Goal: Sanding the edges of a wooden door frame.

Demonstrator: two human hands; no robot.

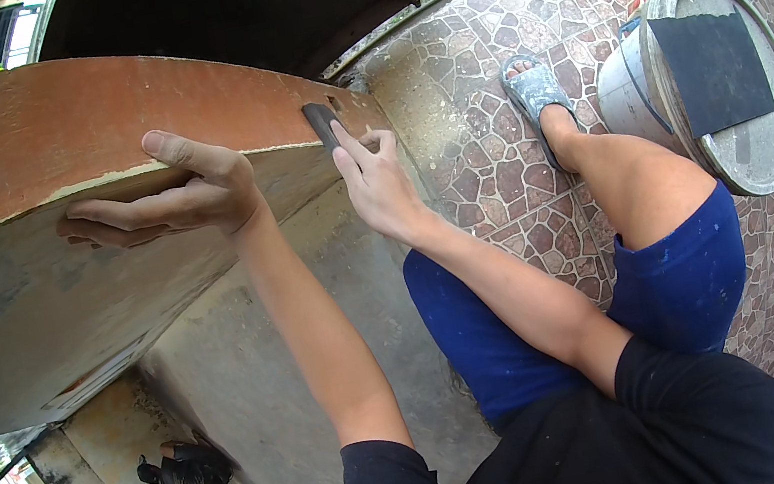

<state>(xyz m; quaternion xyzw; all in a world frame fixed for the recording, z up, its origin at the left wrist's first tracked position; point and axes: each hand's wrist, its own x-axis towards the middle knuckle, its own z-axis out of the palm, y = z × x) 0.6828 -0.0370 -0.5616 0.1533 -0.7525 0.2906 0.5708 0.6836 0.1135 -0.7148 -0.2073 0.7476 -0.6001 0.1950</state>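
Head view | right hand (381, 190) is clamping dark block (320, 123) against orange board (132, 100) | left hand (201, 188) gaping, fingers apart | even pressure is probably helping

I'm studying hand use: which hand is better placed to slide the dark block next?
Likely the right hand: it holds the block at the orange surface; the left hand is open, away from the block.
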